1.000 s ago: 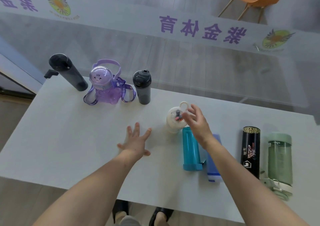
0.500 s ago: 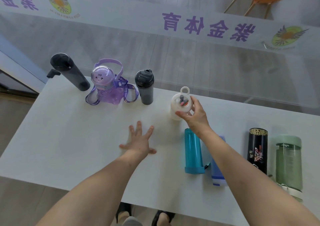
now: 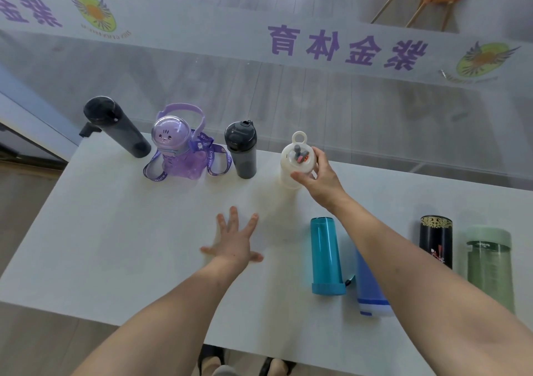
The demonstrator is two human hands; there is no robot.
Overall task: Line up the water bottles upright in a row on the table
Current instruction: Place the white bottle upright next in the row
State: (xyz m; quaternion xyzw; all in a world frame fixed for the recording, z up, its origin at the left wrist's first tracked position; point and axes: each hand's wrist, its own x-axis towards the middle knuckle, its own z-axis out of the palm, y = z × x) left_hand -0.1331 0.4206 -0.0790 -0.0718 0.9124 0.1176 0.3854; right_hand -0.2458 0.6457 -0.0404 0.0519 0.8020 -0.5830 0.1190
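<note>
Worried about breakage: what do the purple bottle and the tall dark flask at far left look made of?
Purple bottle: likely clear tinted plastic, glossy; light passes through it. Tall dark flask: opaque with a smooth satin sheen, possibly coated metal, though plastic can't be excluded.

We see four bottles upright along the far edge: a tall black bottle [image 3: 116,126], a purple bottle [image 3: 178,150], a dark grey bottle [image 3: 241,150] and a white bottle [image 3: 295,160]. Nearer, a teal bottle [image 3: 326,256], a blue bottle [image 3: 369,286], a black patterned bottle [image 3: 435,241] and a green bottle [image 3: 489,266] lie flat.
</note>
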